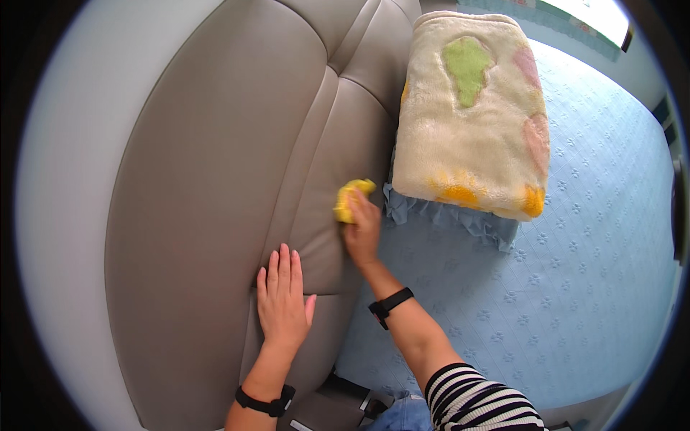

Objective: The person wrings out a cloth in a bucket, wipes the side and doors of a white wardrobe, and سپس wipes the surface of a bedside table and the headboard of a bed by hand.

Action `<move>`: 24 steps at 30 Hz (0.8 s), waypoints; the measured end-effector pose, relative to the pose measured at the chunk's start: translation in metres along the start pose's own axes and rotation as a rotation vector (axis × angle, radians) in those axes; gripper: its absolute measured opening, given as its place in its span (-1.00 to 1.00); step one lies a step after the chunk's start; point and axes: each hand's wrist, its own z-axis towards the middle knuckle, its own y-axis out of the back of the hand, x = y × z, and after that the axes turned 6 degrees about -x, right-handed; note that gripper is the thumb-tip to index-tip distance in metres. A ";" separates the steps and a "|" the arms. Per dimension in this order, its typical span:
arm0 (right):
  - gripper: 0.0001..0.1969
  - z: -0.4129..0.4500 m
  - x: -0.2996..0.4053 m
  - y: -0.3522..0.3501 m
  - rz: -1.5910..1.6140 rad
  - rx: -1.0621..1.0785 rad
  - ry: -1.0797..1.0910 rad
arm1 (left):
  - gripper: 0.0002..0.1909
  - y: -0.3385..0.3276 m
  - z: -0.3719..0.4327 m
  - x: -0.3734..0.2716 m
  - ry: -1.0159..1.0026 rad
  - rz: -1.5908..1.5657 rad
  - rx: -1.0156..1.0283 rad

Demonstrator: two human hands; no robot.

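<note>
My right hand [364, 229] presses a bunched yellow cloth [345, 202] against the lower panel of a padded grey-brown headboard [215, 178], which looks like leather. The cloth is partly hidden by my fingers. My left hand [283, 301] rests flat on the same headboard, nearer to me and to the left, with nothing in it. Its thumb stands apart from the fingers. Small creases show in the upholstery between the two hands.
Right of the headboard lies a bed with a light-blue quilted cover [560, 301]. A folded plush blanket [463, 140], cream with coloured patches, sits on a blue ruffled-edge textile [453, 215] beside the headboard. A white wall [70, 215] runs along the left.
</note>
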 end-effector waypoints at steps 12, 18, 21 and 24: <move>-0.33 -0.036 -0.003 0.010 0.063 0.090 0.046 | -0.05 -0.046 -0.039 -0.004 -0.007 -0.174 -0.027; -0.41 -0.060 -0.025 -0.008 -0.006 -0.054 -0.191 | -0.07 -0.034 -0.060 -0.010 -0.008 -0.199 0.015; -0.50 -0.116 -0.092 0.015 0.084 0.074 -0.948 | -0.09 -0.027 -0.058 -0.014 -0.022 -0.210 -0.050; -0.50 -0.174 -0.042 0.017 0.124 0.046 -1.132 | -0.10 -0.015 -0.079 0.001 0.039 -0.171 -0.022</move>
